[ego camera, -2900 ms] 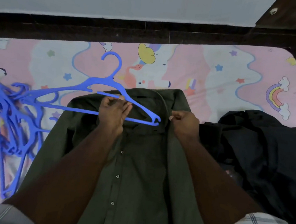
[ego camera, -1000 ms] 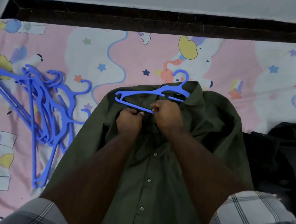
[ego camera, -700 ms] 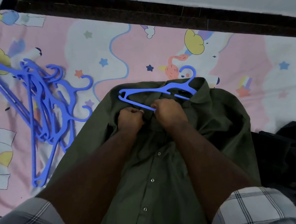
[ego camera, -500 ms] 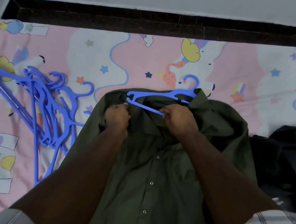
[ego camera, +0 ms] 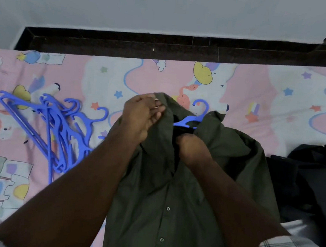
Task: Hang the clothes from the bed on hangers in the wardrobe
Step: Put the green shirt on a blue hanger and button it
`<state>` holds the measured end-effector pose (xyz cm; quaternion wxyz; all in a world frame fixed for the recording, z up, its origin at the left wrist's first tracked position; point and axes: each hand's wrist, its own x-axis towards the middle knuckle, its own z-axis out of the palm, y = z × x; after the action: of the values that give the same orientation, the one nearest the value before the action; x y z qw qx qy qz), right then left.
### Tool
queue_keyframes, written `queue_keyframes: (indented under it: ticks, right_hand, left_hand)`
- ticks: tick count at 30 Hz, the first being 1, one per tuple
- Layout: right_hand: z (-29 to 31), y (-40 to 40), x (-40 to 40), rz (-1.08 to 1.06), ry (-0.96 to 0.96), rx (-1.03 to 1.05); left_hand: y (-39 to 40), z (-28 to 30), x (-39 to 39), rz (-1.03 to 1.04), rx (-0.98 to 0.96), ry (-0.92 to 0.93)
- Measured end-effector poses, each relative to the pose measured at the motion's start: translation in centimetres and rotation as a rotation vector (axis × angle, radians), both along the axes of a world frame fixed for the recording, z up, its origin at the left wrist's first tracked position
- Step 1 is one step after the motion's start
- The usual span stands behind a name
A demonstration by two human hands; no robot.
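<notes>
**Now threading hanger into olive shirt**

Spread front-up across the pink cartoon bedsheet (ego camera: 251,88): olive-green button shirt (ego camera: 159,212), collar end away from the camera. Left hand (ego camera: 141,115) pinching the shirt's left shoulder fabric, lifted clear of the sheet. Right hand (ego camera: 191,148) curled at the open collar, fingers buried in the cloth; cannot tell whether gripping hanger or fabric. Blue plastic hanger (ego camera: 195,117) mostly inside the shirt, hook and neck poking out past the collar. Off to the left, heap of spare blue hangers (ego camera: 58,125). Off to the right, dark clothes (ego camera: 312,177) piled on the bed.
</notes>
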<state>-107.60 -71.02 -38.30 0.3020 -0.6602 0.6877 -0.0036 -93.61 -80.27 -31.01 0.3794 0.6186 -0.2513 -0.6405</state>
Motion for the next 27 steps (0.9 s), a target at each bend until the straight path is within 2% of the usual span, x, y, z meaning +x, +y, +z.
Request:
queue_keyframes:
  ticks: [2, 6, 9, 11, 13, 15, 19, 21, 27]
  right_hand:
    - [-0.3, 0.4, -0.1, -0.105, -0.094, -0.026]
    - [-0.9, 3.7, -1.5, -0.540, -0.161, -0.258]
    - [-1.2, 6.9, -1.5, -0.816, -0.293, -0.118]
    - [-1.8, 8.7, -0.6, -0.898, -0.349, 0.013]
    - [-2.4, 10.3, 0.8, -0.877, -0.349, 0.093]
    - [-3.0, 11.4, 2.6, -0.794, -0.321, 0.143]
    - [-4.4, 12.0, 5.3, -0.735, -0.318, 0.208]
    - [-5.0, 12.4, 5.8, -0.746, -0.317, 0.219]
    - [-5.7, 14.1, 6.2, -0.770, -0.299, 0.235]
  left_hand:
    - [0.7, -0.3, -0.4, -0.075, -0.029, -0.030]
    - [2.7, -3.3, 1.4, 0.007, -0.025, -0.180]
    - [6.3, -6.1, 2.1, 0.045, 0.059, -0.190]
    - [9.2, -7.4, 2.0, 0.072, 0.106, -0.171]
    - [11.9, -8.8, 2.0, 0.076, 0.138, -0.207]
    - [14.5, -10.3, 2.5, -0.016, 0.183, -0.271]
    - [18.1, -12.7, 4.4, -0.549, 0.138, -0.613]
    - [18.9, -13.1, 5.0, -0.715, 0.091, -0.709]
    - [20.5, -13.3, 5.4, -0.880, 0.022, -0.835]
